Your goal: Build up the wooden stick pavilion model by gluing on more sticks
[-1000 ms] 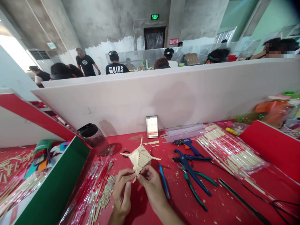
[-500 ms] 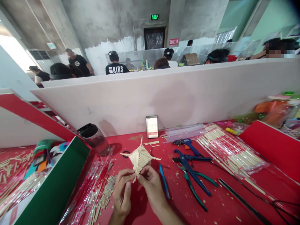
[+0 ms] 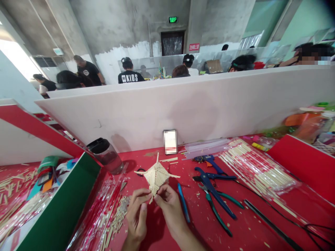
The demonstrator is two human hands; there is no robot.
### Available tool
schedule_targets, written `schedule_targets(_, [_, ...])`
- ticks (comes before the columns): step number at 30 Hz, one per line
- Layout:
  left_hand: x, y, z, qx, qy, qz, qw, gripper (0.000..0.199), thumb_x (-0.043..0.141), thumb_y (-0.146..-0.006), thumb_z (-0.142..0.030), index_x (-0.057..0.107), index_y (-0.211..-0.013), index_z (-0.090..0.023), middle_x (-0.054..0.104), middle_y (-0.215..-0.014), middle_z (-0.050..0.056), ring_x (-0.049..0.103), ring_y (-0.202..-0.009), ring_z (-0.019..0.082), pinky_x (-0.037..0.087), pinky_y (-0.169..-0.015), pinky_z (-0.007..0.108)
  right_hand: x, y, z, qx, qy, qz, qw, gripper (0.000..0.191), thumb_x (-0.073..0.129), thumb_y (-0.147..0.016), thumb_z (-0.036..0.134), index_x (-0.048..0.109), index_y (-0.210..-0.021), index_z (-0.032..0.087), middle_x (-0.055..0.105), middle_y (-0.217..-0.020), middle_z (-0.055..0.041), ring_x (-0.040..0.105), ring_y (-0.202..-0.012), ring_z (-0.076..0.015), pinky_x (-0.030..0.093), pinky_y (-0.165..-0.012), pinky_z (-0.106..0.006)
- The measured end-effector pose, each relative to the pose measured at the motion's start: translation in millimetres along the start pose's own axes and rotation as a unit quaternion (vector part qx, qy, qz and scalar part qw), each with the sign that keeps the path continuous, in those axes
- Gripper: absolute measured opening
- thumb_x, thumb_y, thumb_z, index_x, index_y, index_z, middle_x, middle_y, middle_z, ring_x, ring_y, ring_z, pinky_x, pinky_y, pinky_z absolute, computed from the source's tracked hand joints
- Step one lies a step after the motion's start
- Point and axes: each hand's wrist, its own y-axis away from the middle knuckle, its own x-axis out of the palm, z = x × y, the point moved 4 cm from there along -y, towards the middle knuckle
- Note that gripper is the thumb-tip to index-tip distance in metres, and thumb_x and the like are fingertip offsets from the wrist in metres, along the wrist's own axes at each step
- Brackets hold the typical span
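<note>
A pale piece built of thin wooden sticks (image 3: pixel 156 176), with a ridged, pointed body and sticks jutting from its corners, is held over the red table. My left hand (image 3: pixel 138 212) pinches its near corner from the left, fingertips at the lower stick. On the other side of that corner, my right hand (image 3: pixel 169 205) has its thumb and fingers closed on the piece. A blue pen (image 3: pixel 184 203) lies just right of my right hand. Small cut stick bits (image 3: pixel 119 214) are heaped left of my left hand.
Blue-handled cutters (image 3: pixel 216 193), green-handled pliers (image 3: pixel 218 212) and a glue gun (image 3: pixel 209 162) lie at right, near bagged sticks (image 3: pixel 256 164). A dark-lidded bottle (image 3: pixel 106 155) and green board (image 3: pixel 62 205) stand left. A phone (image 3: pixel 170 142) leans against the white partition (image 3: pixel 146 115); people are beyond.
</note>
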Motion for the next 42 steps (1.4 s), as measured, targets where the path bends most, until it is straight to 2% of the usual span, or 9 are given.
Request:
schedule_targets(10, [1.3,3.2,2.8,-0.006,-0.01,0.013,1.0,0.028,0.047,-0.099,-0.021,0.073,-0.11,-0.022,0.068,-0.108,0.009,0.066,-0.102,0.025,0.054,-0.085,0.037,-3.5,1.7,-1.4,-0.009,-0.016,-0.008,1.0,0.034,0.088,-0.07,0.035,0.06,-0.08,0.019,0.062,-0.074,0.0022,0.056,-0.069,-0.0145,0.042,-0.067,-0.024])
schedule_targets(20, [2.7,-0.2,-2.0,0.002,-0.01,0.016,1.0,0.029,0.045,-0.1,-0.019,0.072,-0.11,-0.022,0.067,-0.106,0.009,0.065,-0.101,0.024,0.055,-0.084,0.037,0.8,11.4,0.5,0.025,-0.022,-0.031,0.999,0.037,0.086,-0.071,0.04,0.056,-0.084,0.021,0.06,-0.072,0.0032,0.049,-0.059,-0.0124,0.038,-0.051,-0.022])
schedule_targets(36, [2.6,-3.9,-5.1,0.001,-0.011,0.006,1.0,0.028,0.047,-0.1,-0.022,0.074,-0.106,-0.022,0.07,-0.104,0.009,0.067,-0.097,0.024,0.056,-0.082,0.036,4.8,14.3,9.9,0.032,-0.019,-0.032,0.999,0.036,0.085,-0.071,0.037,0.056,-0.085,0.02,0.064,-0.072,0.0012,0.055,-0.061,-0.0133,0.042,-0.054,-0.023])
schedule_targets(42, [2.3,-1.0,-4.6,0.001,-0.01,0.016,1.0,0.028,0.046,-0.1,-0.023,0.073,-0.106,-0.021,0.069,-0.103,0.009,0.067,-0.098,0.024,0.056,-0.083,0.037,1.1,13.6,3.9,0.035,-0.023,-0.029,0.999,0.037,0.084,-0.072,0.036,0.054,-0.086,0.021,0.063,-0.072,0.0023,0.054,-0.06,-0.0122,0.043,-0.054,-0.022])
